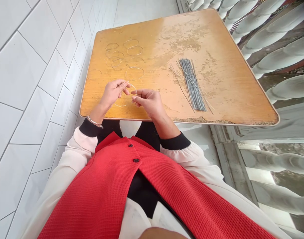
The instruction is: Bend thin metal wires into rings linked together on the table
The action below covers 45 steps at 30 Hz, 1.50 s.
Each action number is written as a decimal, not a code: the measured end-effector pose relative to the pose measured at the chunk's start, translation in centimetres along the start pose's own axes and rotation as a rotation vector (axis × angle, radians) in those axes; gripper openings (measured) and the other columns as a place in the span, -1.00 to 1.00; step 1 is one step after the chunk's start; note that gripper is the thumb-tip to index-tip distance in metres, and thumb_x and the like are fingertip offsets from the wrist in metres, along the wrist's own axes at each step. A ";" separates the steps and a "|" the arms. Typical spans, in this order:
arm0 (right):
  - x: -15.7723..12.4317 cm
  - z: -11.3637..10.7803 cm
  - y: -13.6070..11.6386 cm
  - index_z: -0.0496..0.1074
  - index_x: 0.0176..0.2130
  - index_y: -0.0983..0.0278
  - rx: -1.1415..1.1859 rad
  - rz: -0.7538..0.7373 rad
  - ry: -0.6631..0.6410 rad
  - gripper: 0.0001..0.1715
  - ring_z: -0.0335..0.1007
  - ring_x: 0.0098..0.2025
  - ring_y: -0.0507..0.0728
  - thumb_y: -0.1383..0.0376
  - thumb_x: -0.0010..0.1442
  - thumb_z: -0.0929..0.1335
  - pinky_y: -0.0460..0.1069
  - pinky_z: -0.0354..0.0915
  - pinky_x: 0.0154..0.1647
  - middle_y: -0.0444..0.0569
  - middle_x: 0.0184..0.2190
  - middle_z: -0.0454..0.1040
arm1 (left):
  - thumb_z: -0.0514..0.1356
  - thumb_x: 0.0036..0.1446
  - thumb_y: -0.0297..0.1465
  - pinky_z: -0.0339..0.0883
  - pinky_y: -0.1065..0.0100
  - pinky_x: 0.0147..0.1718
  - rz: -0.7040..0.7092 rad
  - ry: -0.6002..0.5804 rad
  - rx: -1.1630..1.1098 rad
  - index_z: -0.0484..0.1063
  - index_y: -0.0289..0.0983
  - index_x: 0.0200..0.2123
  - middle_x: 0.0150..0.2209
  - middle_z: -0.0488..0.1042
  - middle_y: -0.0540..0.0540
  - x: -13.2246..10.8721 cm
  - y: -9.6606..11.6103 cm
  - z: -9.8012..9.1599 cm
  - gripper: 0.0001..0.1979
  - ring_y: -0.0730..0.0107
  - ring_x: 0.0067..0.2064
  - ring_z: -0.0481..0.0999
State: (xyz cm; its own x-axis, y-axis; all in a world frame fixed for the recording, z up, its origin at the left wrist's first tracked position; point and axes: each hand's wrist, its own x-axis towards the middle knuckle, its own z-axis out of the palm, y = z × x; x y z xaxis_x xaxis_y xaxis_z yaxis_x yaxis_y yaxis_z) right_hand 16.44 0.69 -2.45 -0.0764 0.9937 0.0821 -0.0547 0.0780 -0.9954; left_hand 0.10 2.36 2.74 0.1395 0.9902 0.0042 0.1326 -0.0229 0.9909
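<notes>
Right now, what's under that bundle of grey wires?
The bundle of grey wires lies on a worn orange tabletop; the surface beneath it is covered, so it cannot be seen.

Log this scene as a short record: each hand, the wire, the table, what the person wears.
Left hand: pinches a thin wire loop
Right hand: fingertips at the same loop
Loose pieces: several wire rings on the table, some overlapping
Straight stock: bundle of grey wires, a few strays beside it
Table: worn orange wooden top, peeling along the near edge
Worn: bangle on left wrist, red waistcoat
</notes>
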 end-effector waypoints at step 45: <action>1.1 0.0 -1.3 0.51 -0.41 0.26 0.064 0.040 0.068 -0.72 0.25 -0.59 -0.06 0.12 0.17 0.49 -0.11 0.20 -0.57 -0.13 -0.55 0.44 | 0.12 0.33 -0.04 0.19 0.57 -0.53 -0.022 -0.024 -0.055 0.49 -0.30 -0.33 -0.47 0.55 -0.02 -0.1 -0.5 -0.6 -0.56 0.65 -0.50 0.45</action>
State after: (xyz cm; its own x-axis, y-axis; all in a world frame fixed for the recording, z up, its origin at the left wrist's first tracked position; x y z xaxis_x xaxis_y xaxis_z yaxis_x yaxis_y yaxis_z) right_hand 16.40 1.72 -1.08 -0.0123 0.9992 0.0369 -0.1167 0.0353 -0.9925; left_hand -0.56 2.34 2.37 0.1603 0.9869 -0.0204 0.0822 0.0073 0.9966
